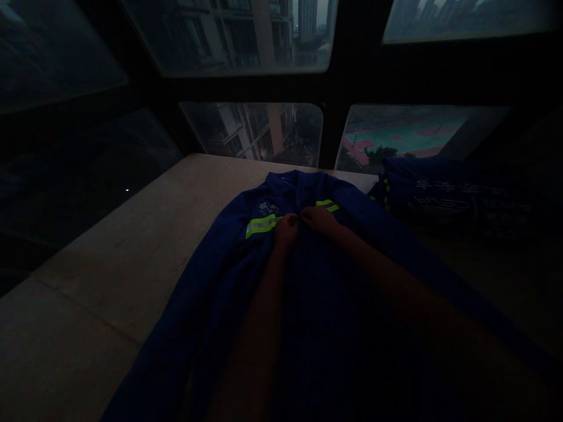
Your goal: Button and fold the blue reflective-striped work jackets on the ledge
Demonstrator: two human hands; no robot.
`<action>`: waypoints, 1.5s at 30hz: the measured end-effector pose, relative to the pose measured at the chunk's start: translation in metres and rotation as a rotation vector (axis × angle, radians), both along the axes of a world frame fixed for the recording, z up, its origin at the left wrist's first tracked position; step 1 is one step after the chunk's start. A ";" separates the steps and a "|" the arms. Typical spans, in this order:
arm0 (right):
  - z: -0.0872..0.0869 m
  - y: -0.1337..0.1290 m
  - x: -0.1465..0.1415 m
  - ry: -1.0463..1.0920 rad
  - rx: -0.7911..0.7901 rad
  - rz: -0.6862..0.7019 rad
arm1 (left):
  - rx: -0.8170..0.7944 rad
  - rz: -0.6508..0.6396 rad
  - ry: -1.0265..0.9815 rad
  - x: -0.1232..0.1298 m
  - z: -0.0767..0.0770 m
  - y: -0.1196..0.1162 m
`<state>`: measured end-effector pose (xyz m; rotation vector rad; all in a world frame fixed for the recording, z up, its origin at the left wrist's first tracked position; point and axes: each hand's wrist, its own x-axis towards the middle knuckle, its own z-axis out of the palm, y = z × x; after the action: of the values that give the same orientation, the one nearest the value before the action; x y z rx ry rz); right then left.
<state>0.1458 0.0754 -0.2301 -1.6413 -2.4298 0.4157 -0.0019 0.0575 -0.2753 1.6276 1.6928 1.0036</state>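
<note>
A blue work jacket (233,234) with yellow-green reflective strips lies spread face up, its collar toward the windows and its sleeves out to both sides. At the chest, on the front opening, my left hand (287,230) pinches the jacket's front edge. Close beside it my right hand (317,219) is also closed, gripping the other side of the front placket near the right strip. The fingertips of both hands almost meet. Whether a button or zip sits between them is too dark to make out. The lower jacket fades into shadow under my forearms.
A pale stone ledge (109,258) carries the jacket. More folded blue clothing (448,187) with white lettering and yellow-green strips is piled at the right. Dark-framed windows (264,129) border the ledge at the back and left, with buildings and a sports court outside.
</note>
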 end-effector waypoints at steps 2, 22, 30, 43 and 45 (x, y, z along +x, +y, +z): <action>-0.001 -0.005 -0.003 -0.021 0.009 -0.032 | -0.002 0.006 0.005 0.000 0.000 0.001; -0.026 -0.027 -0.010 0.090 0.092 -0.218 | 0.036 0.106 0.313 0.022 0.013 -0.018; -0.032 -0.024 -0.009 0.163 0.096 -0.164 | 0.002 0.056 0.311 0.010 0.012 -0.010; -0.009 -0.004 0.005 0.021 0.061 0.021 | 0.020 0.026 0.276 0.006 0.008 -0.009; -0.002 0.000 0.005 -0.036 0.051 0.053 | 0.014 0.015 0.279 0.006 0.008 -0.010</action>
<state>0.1508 0.0752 -0.2324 -1.5804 -2.4932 0.3312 0.0038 0.0479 -0.2670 1.8359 1.8822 0.8264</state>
